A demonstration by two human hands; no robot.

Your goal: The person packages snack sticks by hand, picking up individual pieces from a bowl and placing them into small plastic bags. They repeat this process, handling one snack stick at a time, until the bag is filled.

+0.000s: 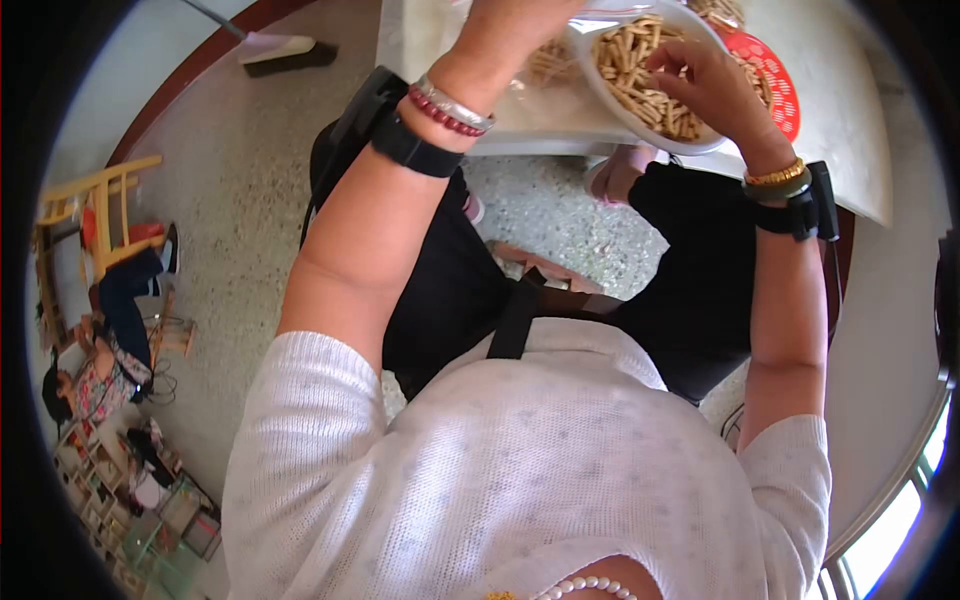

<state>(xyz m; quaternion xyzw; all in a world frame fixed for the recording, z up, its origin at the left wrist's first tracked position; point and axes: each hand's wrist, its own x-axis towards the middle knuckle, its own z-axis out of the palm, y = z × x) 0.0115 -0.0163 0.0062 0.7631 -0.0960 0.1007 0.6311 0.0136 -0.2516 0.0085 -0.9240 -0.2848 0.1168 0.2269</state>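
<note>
My right hand (700, 88) is over a white bowl (592, 82) heaped with short tan stick-shaped pieces (635, 75). Its fingers are curled in a pinch close to the pieces; whatever lies between the tips is too small to make out. At the top edge is my left hand (525, 18), its fingers cut off by the frame. Beside and below it lies a clear plastic bag (555, 65) with more tan pieces inside. Whether my left fingers grip the bag cannot be seen.
A red perforated basket (785, 95) with more pieces stands right of the bowl on the pale table (840, 110). Another bag of pieces (720, 12) is behind. My knees are under the table edge. At far left are a seated person (95, 380), a wooden chair (100, 215) and a broom (285, 52).
</note>
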